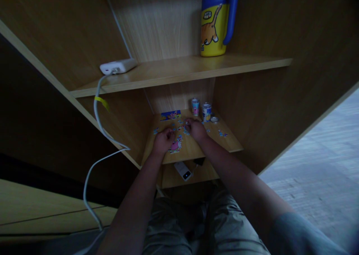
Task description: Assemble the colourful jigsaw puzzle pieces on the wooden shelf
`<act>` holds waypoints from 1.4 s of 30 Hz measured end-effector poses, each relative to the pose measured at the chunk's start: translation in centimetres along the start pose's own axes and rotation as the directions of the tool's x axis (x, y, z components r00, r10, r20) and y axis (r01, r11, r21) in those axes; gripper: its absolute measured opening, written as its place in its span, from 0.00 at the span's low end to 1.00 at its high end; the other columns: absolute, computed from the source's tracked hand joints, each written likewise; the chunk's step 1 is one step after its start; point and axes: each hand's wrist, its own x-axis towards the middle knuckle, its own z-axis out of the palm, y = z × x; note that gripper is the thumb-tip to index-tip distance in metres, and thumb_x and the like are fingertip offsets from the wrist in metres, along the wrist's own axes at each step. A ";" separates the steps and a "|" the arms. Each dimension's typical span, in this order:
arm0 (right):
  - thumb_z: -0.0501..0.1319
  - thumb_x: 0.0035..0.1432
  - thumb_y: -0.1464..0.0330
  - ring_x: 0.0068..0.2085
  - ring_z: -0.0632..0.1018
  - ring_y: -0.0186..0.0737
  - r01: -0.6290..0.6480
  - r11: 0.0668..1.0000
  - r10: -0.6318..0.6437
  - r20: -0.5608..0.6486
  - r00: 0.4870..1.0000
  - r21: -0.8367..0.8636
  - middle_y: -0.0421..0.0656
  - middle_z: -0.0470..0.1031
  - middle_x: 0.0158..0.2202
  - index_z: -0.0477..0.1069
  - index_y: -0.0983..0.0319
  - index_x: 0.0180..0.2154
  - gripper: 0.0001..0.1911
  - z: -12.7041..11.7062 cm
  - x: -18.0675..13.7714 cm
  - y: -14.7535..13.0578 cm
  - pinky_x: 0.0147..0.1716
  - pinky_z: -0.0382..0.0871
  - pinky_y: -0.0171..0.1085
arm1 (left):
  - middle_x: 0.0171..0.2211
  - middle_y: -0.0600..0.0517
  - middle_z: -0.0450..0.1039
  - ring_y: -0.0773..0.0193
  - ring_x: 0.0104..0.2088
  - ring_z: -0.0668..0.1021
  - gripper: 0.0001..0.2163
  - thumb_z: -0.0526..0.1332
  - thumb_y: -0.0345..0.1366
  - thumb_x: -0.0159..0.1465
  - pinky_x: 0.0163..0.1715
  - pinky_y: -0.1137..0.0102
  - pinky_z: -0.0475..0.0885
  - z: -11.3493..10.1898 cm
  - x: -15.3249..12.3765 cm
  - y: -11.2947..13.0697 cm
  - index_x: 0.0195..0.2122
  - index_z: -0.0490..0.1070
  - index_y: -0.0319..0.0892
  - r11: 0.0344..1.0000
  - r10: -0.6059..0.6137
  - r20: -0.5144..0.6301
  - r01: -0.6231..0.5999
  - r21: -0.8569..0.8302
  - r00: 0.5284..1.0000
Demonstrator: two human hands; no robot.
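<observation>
Small jigsaw puzzle pieces [179, 128], mostly blue, lie scattered over a wooden shelf board [196, 148]. My left hand [163, 140] is curled with its fingertips together, just left of a partly joined pink and blue puzzle section [176, 145]. Whether a piece sits between those fingers is too small to tell. Over the loose pieces, my right hand [196, 128] is closed in a pinch; what it holds, if anything, is hidden. Behind both hands lies a blue picture card [170, 115] with pink and yellow figures.
Two small printed tins [195, 106] stand at the back right, with a round metal lid [214, 119] beside them. Overhead, an upper shelf [174, 68] carries a yellow-blue mug [213, 26] and a white power bank [117, 65] with a dangling cable [97, 112]. Below lies a white device [183, 170].
</observation>
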 end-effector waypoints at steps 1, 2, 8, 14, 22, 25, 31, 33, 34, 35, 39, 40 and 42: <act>0.64 0.71 0.69 0.50 0.83 0.49 0.003 1.000 -0.003 -0.002 1.000 0.003 0.48 0.86 0.48 0.80 0.59 0.58 0.16 0.0 0.0 0.0 0.53 0.74 0.40 | 0.31 0.52 0.82 0.60 0.31 0.80 0.08 0.61 0.39 0.70 0.34 0.68 0.70 0.0 0.0 0.0 0.40 0.79 0.45 1.000 -0.001 0.001 0.001 0.003 1.000; 0.64 0.71 0.69 0.50 0.83 0.49 0.007 1.000 -0.007 -0.004 1.000 0.008 0.48 0.86 0.48 0.80 0.59 0.57 0.15 0.0 0.0 0.0 0.53 0.74 0.40 | 0.31 0.52 0.82 0.60 0.31 0.80 0.08 0.61 0.39 0.70 0.34 0.68 0.70 0.0 0.0 0.0 0.40 0.78 0.45 1.000 -0.001 0.003 0.001 0.004 1.000; 0.66 0.70 0.70 0.48 0.83 0.48 0.014 0.999 -0.014 -0.008 1.000 0.044 0.47 0.86 0.46 0.80 0.59 0.56 0.14 0.1 0.1 0.1 0.51 0.74 0.39 | 0.31 0.52 0.82 0.61 0.30 0.80 0.08 0.60 0.39 0.70 0.34 0.68 0.70 -0.1 0.0 0.0 0.39 0.78 0.45 1.000 0.000 0.008 0.000 -0.014 1.000; 0.69 0.68 0.69 0.46 0.84 0.46 0.013 0.996 -0.012 -0.009 1.000 0.087 0.47 0.86 0.44 0.80 0.60 0.54 0.13 0.3 0.2 0.2 0.49 0.75 0.38 | 0.30 0.52 0.80 0.61 0.29 0.79 0.07 0.60 0.39 0.70 0.33 0.68 0.68 0.0 0.0 0.0 0.39 0.78 0.45 1.000 -0.010 0.007 0.010 -0.015 1.000; 0.70 0.69 0.67 0.44 0.85 0.45 0.013 0.994 -0.014 0.012 1.000 0.111 0.47 0.87 0.44 0.81 0.60 0.51 0.11 0.3 0.2 0.2 0.47 0.75 0.37 | 0.30 0.52 0.81 0.60 0.30 0.80 0.08 0.60 0.39 0.69 0.33 0.68 0.68 0.0 0.1 0.1 0.39 0.78 0.45 1.000 -0.022 0.016 0.022 -0.005 1.000; 0.69 0.70 0.64 0.44 0.85 0.44 0.016 0.994 -0.018 0.025 1.000 0.105 0.46 0.87 0.43 0.80 0.60 0.51 0.10 0.3 0.2 0.2 0.45 0.75 0.36 | 0.30 0.52 0.81 0.61 0.29 0.79 0.08 0.60 0.40 0.69 0.33 0.68 0.68 0.0 0.1 0.1 0.39 0.78 0.45 1.000 -0.021 0.023 0.021 0.008 1.000; 0.68 0.71 0.63 0.44 0.85 0.44 0.010 0.996 -0.013 0.031 0.999 0.087 0.46 0.87 0.43 0.79 0.60 0.52 0.12 0.0 0.0 -0.1 0.46 0.75 0.37 | 0.31 0.51 0.83 0.59 0.31 0.81 0.08 0.61 0.39 0.69 0.34 0.67 0.70 -0.2 0.1 0.3 0.39 0.79 0.45 1.000 -0.019 0.024 0.019 0.011 1.000; 0.68 0.71 0.63 0.44 0.85 0.44 0.012 0.996 -0.015 0.027 1.000 0.089 0.46 0.87 0.43 0.79 0.61 0.53 0.12 -0.1 0.0 -0.2 0.46 0.75 0.37 | 0.31 0.51 0.82 0.59 0.30 0.81 0.08 0.61 0.39 0.69 0.33 0.67 0.70 -0.2 0.1 0.4 0.39 0.79 0.45 1.000 -0.017 0.024 0.017 0.008 1.000; 0.67 0.71 0.63 0.44 0.85 0.44 0.009 0.996 -0.012 0.027 1.000 0.089 0.46 0.87 0.43 0.79 0.61 0.53 0.12 -0.1 0.0 -0.2 0.46 0.75 0.37 | 0.31 0.51 0.82 0.59 0.30 0.80 0.08 0.61 0.39 0.69 0.33 0.68 0.70 -0.2 0.1 0.4 0.39 0.78 0.45 1.000 -0.016 0.027 0.016 0.004 1.000; 0.67 0.71 0.64 0.44 0.85 0.44 0.005 0.996 -0.007 0.029 1.000 0.087 0.46 0.87 0.43 0.78 0.61 0.53 0.13 -0.1 0.0 -0.2 0.46 0.74 0.37 | 0.31 0.51 0.82 0.60 0.30 0.80 0.08 0.61 0.39 0.69 0.33 0.68 0.70 -0.2 0.1 0.4 0.39 0.78 0.45 1.000 -0.016 0.029 0.016 -0.001 0.999; 0.66 0.71 0.64 0.44 0.84 0.44 -0.005 0.998 0.003 0.031 1.000 0.066 0.46 0.86 0.43 0.78 0.61 0.54 0.13 0.1 0.0 -0.2 0.46 0.74 0.37 | 0.31 0.51 0.83 0.60 0.31 0.81 0.08 0.61 0.40 0.70 0.34 0.67 0.70 -0.1 0.1 0.3 0.39 0.79 0.46 1.000 -0.023 0.026 0.023 -0.003 0.999; 0.66 0.72 0.65 0.44 0.84 0.44 0.003 0.998 -0.004 0.030 1.000 0.062 0.45 0.86 0.44 0.78 0.60 0.53 0.12 0.1 0.0 -0.1 0.46 0.74 0.36 | 0.31 0.51 0.82 0.60 0.30 0.80 0.08 0.61 0.40 0.70 0.34 0.67 0.70 -0.1 0.1 0.2 0.40 0.79 0.45 1.000 -0.026 0.026 0.026 -0.003 0.999; 0.64 0.72 0.66 0.44 0.84 0.43 0.020 0.998 -0.022 0.021 1.000 0.061 0.45 0.86 0.44 0.79 0.59 0.50 0.09 0.2 0.0 0.0 0.47 0.73 0.36 | 0.30 0.51 0.82 0.60 0.30 0.80 0.09 0.61 0.41 0.70 0.34 0.67 0.70 0.0 0.1 0.2 0.39 0.78 0.45 1.000 -0.027 0.030 0.027 -0.011 0.999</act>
